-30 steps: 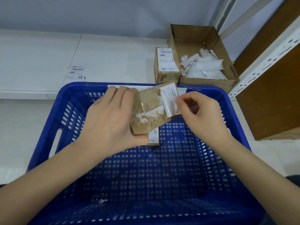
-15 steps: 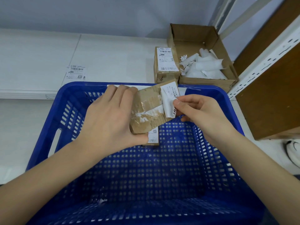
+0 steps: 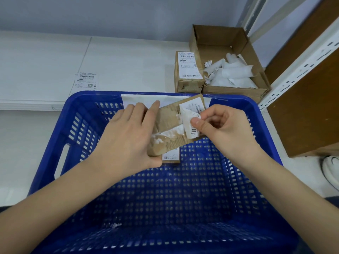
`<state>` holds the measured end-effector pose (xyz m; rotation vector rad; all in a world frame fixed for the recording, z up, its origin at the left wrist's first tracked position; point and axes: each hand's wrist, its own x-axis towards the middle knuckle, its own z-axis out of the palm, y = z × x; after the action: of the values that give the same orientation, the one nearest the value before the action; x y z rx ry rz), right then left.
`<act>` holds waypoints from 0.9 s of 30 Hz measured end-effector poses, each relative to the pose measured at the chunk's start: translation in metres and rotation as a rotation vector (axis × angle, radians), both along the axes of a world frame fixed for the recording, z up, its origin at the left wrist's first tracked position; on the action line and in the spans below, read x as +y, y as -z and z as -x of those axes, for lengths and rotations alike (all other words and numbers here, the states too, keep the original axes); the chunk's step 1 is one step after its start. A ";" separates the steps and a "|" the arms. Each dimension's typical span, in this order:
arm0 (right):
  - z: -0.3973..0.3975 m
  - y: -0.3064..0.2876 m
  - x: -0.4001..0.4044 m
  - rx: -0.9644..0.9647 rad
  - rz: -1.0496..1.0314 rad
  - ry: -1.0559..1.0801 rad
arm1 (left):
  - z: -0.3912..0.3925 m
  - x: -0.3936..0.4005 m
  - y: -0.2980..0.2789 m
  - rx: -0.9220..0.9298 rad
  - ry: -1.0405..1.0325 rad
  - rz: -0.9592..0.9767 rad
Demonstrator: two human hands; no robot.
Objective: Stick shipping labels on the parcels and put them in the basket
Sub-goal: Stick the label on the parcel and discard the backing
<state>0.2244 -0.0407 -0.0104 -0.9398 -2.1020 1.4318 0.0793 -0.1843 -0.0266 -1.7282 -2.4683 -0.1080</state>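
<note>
Right above the blue basket (image 3: 60, 136), the left hand (image 3: 128, 138) grips a small brown cardboard parcel (image 3: 168, 129), fingers wrapped over its left end and thumb under its near edge, holding it tilted over the far half of the basket. Its top face is scuffed, with torn white paper residue across the middle. The right hand (image 3: 223, 129) pinches a white label (image 3: 190, 121) at the parcel's right end — thumb on top, other fingers curled beneath — and the label's near corner is lifted off the cardboard, a barcode showing at its lower edge. Below the held parcel, another labelled parcel (image 3: 171, 157) lies on the basket floor, mostly hidden. On the white table (image 3: 128, 61) beyond the basket, a labelled box (image 3: 188, 72) stands just beside an open carton (image 3: 234, 88) filled with crumpled white backing paper (image 3: 233, 74). A loose label sheet (image 3: 85, 80) lies flat on the table to the left — well apart from the boxes.
</note>
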 end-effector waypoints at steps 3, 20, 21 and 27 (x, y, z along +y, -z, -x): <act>0.000 0.000 -0.005 0.033 0.013 -0.018 | -0.001 0.000 0.003 0.035 -0.019 0.020; 0.002 -0.005 -0.006 0.020 0.304 -0.072 | -0.008 0.006 0.004 0.001 0.064 -0.025; 0.001 -0.006 -0.006 0.028 0.329 -0.079 | -0.006 0.005 0.003 0.010 0.072 -0.027; -0.003 -0.008 -0.005 0.082 0.497 -0.148 | 0.005 0.001 -0.005 0.037 0.179 -0.052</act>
<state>0.2278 -0.0455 -0.0021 -0.8873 -1.8180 2.0906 0.0743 -0.1832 -0.0214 -1.9079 -2.2606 -0.1552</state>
